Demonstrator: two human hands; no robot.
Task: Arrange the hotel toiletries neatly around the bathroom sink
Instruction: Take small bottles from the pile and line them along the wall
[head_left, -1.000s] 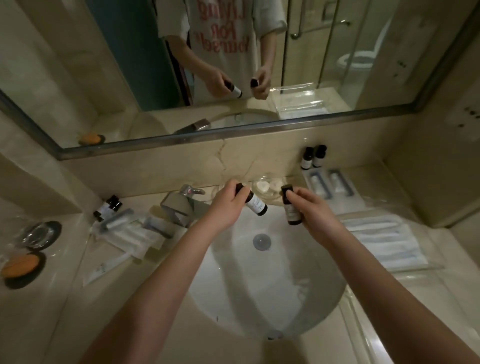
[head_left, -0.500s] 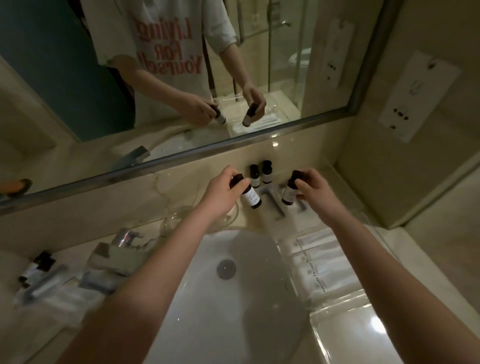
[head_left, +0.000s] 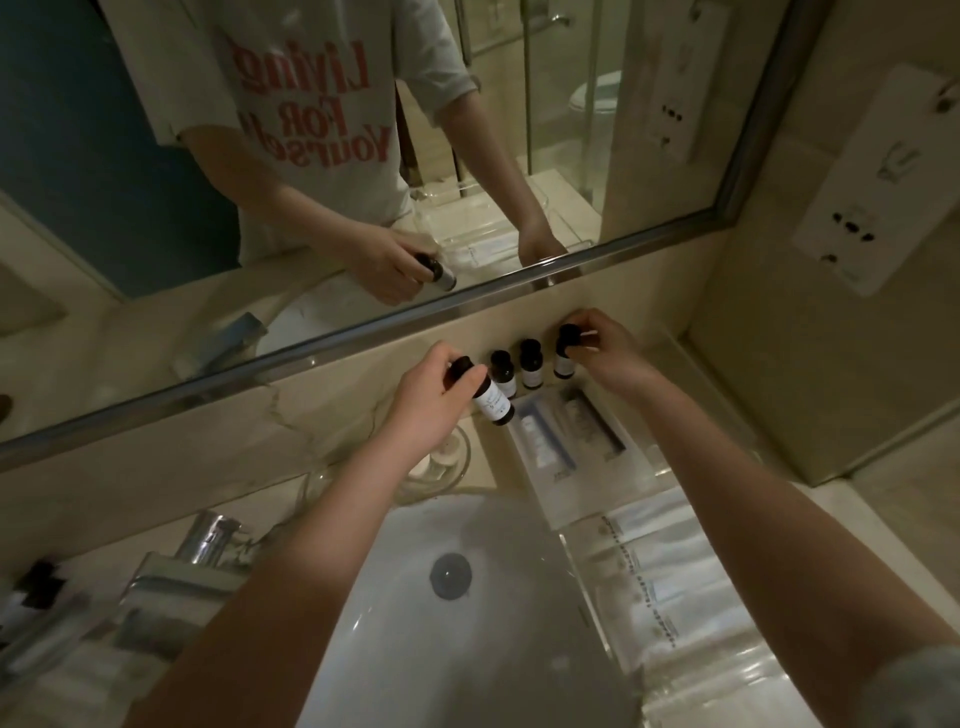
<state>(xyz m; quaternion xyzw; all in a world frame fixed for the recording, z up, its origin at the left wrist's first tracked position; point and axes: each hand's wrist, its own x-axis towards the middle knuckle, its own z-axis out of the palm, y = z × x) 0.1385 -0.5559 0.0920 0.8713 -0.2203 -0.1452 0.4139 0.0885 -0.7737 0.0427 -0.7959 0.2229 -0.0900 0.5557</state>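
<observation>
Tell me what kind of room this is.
Probably a hotel bathroom: a white sink below a wall mirror, small toiletry bottles standing in a row, and a toilet reflected in it.

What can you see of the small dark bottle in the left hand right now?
The small dark bottle with a white label is cylindrical, brown glass or plastic by its look, with its black cap on. The label's print is too small to read. The left hand grips it at the neck, fingers curled by the cap. It is tilted, cap up-left and base down-right, apparently off the beige stone counter, just in front of the nearest standing dark bottle; whether they touch is unclear.
</observation>
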